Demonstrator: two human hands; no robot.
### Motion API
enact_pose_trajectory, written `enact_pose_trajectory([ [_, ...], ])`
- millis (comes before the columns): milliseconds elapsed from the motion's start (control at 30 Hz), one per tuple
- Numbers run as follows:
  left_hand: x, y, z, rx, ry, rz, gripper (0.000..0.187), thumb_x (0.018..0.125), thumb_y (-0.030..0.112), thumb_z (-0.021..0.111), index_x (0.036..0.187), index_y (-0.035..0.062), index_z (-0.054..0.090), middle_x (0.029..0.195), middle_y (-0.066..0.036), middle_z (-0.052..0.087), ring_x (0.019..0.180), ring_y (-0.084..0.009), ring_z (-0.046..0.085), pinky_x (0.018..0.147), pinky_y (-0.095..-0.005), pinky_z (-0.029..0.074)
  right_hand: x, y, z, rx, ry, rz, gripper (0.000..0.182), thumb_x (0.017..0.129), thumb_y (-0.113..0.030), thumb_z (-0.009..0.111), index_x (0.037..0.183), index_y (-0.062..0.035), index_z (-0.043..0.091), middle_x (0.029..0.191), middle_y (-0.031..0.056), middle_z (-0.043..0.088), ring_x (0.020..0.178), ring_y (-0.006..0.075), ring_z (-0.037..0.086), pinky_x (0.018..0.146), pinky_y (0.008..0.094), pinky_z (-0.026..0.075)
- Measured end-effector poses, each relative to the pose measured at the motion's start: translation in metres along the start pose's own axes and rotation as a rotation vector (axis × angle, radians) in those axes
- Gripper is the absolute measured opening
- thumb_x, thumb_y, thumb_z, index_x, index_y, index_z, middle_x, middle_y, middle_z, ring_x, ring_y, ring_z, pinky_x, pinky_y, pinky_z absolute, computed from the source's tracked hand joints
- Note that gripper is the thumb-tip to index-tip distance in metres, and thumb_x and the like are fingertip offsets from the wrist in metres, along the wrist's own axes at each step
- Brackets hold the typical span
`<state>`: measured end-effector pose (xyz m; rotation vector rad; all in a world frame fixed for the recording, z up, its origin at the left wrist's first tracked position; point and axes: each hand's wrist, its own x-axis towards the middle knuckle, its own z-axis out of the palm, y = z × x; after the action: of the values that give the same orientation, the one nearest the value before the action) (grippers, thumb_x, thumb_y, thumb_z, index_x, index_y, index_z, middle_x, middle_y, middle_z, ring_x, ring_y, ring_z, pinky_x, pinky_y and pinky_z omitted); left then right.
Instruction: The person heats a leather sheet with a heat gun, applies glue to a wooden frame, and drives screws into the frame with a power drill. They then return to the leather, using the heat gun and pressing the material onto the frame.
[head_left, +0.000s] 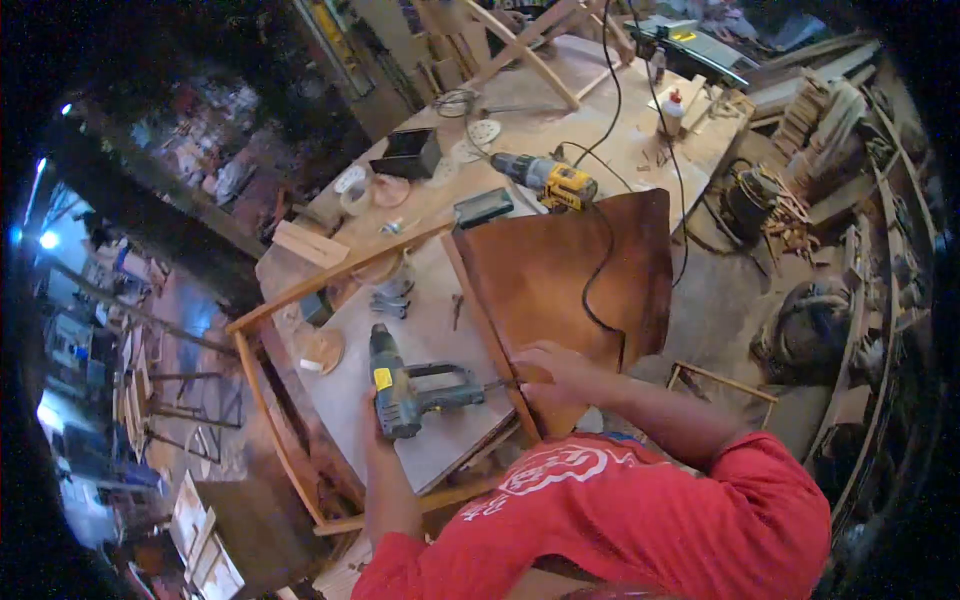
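A grey-green nail gun (pixel 399 398) with a yellow label lies on its side over the pale board (pixel 430 290), its looped handle pointing right. My left hand (pixel 378 440) grips its body from the near left, most fingers hidden behind it. Close to the handle's end, my right hand (pixel 548 372) has its fingers closed around a thin dark piece that reaches toward the nail gun; I cannot make out what it is. Under that hand is a curved brown panel (pixel 560 270) with a wooden edge.
A yellow-black cordless drill (pixel 545 180) rests beyond the brown panel, with black cables (pixel 608 260) hanging across it. A black box (pixel 410 152), a glue bottle (pixel 671 112) and a wooden frame (pixel 270 410) are on or around the table. Wood offcuts (pixel 825 110) pile up at the right.
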<state>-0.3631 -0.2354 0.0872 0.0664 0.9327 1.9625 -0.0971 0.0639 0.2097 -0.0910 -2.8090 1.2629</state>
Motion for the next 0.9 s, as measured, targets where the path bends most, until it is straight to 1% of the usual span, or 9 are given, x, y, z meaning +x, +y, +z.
enact_pose_trajectory([
  [100,0.039,0.001,-0.049,0.251,0.396,-0.107,0.047,0.087,0.032,0.049,0.125,0.0051,0.045,0.108,-0.013,0.059,0.092,-0.0265,0.060,0.078,-0.0396,0.051,-0.018,0.025,0.009,-0.003,0.181,0.076,0.042,0.080,-0.027,0.065,0.116,-0.0090,0.053,0.111,0.0126,0.055,0.108,0.0312,0.050,0.092,0.0394,0.042],
  [267,0.041,0.017,0.039,0.780,0.320,0.032,0.046,0.085,0.020,0.057,0.126,0.0037,0.043,0.112,-0.011,0.055,0.099,-0.0222,0.055,0.087,-0.0347,0.044,-0.064,0.077,-0.019,0.093,0.420,0.147,0.035,0.081,-0.023,0.066,0.112,-0.0099,0.057,0.097,0.0102,0.060,0.092,0.0278,0.059,0.081,0.0357,0.048],
  [333,0.044,0.011,0.054,1.427,0.458,0.195,0.051,0.082,0.018,0.062,0.126,0.0012,0.042,0.114,-0.012,0.054,0.104,-0.0223,0.053,0.091,-0.0325,0.040,-0.089,0.095,-0.048,0.214,0.467,0.238,0.034,0.080,-0.019,0.068,0.110,-0.0081,0.058,0.092,0.0095,0.061,0.083,0.0235,0.061,0.074,0.0326,0.050],
  [400,0.050,0.006,0.064,1.394,0.467,0.148,0.052,0.080,0.016,0.063,0.125,-0.0009,0.044,0.119,-0.017,0.052,0.109,-0.0274,0.050,0.094,-0.0363,0.039,-0.112,0.140,-0.063,0.226,0.541,0.240,0.032,0.080,-0.019,0.068,0.108,-0.0061,0.058,0.089,0.0090,0.062,0.081,0.0183,0.061,0.072,0.0306,0.050],
  [467,0.050,-0.017,0.075,1.916,0.694,0.529,0.053,0.078,0.015,0.063,0.126,-0.0009,0.045,0.124,-0.021,0.049,0.114,-0.0335,0.047,0.098,-0.0399,0.036,-0.135,0.175,-0.092,0.369,0.620,0.298,0.031,0.082,-0.017,0.066,0.109,-0.0051,0.058,0.088,0.0075,0.062,0.079,0.0147,0.060,0.071,0.0288,0.049],
  [500,0.052,-0.023,0.093,1.870,0.745,0.411,0.056,0.077,0.014,0.064,0.127,-0.0007,0.043,0.126,-0.023,0.047,0.117,-0.0377,0.043,0.101,-0.0428,0.033,-0.146,0.192,-0.106,0.371,0.609,0.303,0.029,0.084,-0.015,0.063,0.110,-0.0044,0.057,0.088,0.0051,0.062,0.080,0.0121,0.058,0.072,0.0271,0.048],
  [567,0.061,-0.045,0.090,1.851,0.842,0.618,0.058,0.076,0.015,0.064,0.127,-0.0010,0.042,0.127,-0.023,0.046,0.118,-0.0370,0.043,0.101,-0.0428,0.033,-0.167,0.227,-0.124,0.494,0.591,0.305,0.028,0.084,-0.014,0.063,0.110,-0.0040,0.057,0.088,0.0040,0.062,0.080,0.0116,0.058,0.072,0.0264,0.048],
  [700,0.075,-0.091,0.211,1.814,0.658,0.875,0.051,0.078,0.017,0.063,0.123,-0.0012,0.047,0.124,-0.019,0.049,0.117,-0.0344,0.045,0.101,-0.0410,0.034,-0.183,0.268,-0.164,0.642,0.558,0.360,0.028,0.084,-0.012,0.062,0.110,-0.0030,0.057,0.089,0.0028,0.061,0.081,0.0108,0.057,0.074,0.0250,0.047],
  [900,0.093,-0.133,0.309,1.685,0.568,0.796,0.050,0.085,0.027,0.060,0.124,-0.0009,0.046,0.125,-0.017,0.049,0.117,-0.0299,0.047,0.099,-0.0385,0.036,-0.107,0.252,-0.212,0.641,0.362,0.130,0.028,0.085,-0.010,0.061,0.111,-0.0018,0.055,0.091,0.0023,0.060,0.083,0.0096,0.057,0.074,0.0243,0.047],
])
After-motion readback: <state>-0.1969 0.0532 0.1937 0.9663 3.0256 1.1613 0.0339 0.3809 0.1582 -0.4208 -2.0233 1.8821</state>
